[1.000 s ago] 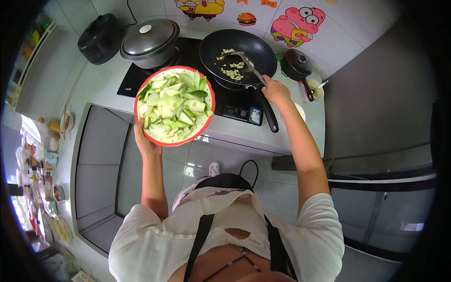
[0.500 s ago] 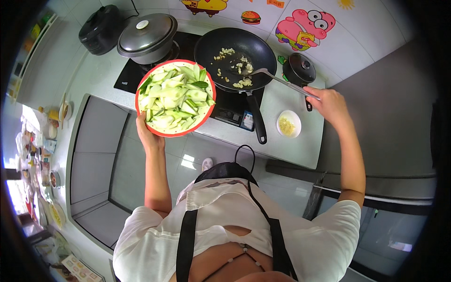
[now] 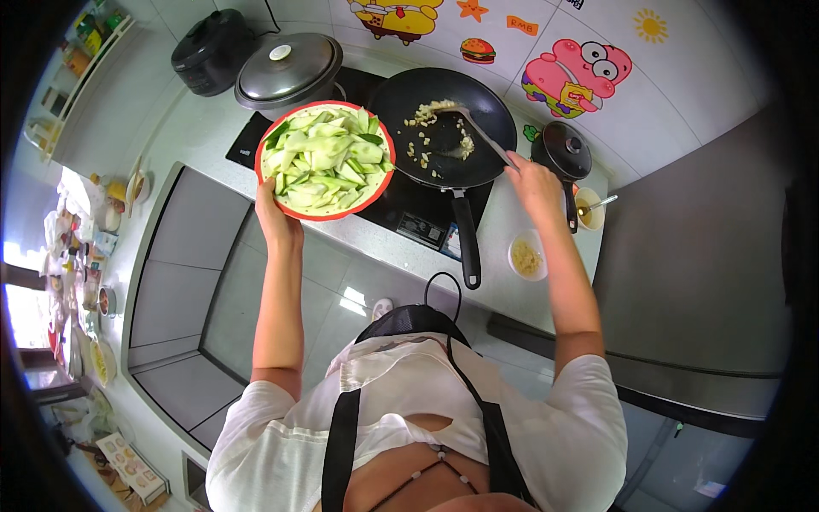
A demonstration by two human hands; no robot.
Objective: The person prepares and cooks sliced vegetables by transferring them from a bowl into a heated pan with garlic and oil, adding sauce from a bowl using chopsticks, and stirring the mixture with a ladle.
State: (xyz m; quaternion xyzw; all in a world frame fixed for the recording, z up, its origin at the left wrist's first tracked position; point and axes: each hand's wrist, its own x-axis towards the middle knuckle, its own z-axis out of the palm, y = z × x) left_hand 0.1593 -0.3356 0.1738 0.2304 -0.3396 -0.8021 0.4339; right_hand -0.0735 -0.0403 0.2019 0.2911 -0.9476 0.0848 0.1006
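Observation:
My left hand (image 3: 277, 220) is closed on the near-left rim of a red-rimmed plate (image 3: 373, 203), held up in front of the stove. Sliced pale green vegetable (image 3: 324, 160), some pieces with dark green skin, is heaped on it. In my right hand (image 3: 535, 186) is the handle of a metal spatula (image 3: 488, 136), fingers wrapped round it. The spatula's tip rests in a black wok (image 3: 444, 154) among chopped garlic-like pale bits (image 3: 425, 113). The wok sits on the stove, its black handle (image 3: 466, 239) pointing toward me. The plate overlaps the wok's left edge.
A lidded grey pot (image 3: 288, 70) and a black cooker (image 3: 209, 53) stand at the back left. Right of the wok are a small lidded black pot (image 3: 563, 154), a bowl with a spoon (image 3: 590, 210) and a small white bowl of minced bits (image 3: 527, 255). A cluttered counter (image 3: 119, 341) runs along the left.
My right hand has moved forward and left, pushing the spatula to the wok's far side. The pale bits have shifted with it. The plate stays held up in my left hand; the whole view has shifted slightly.

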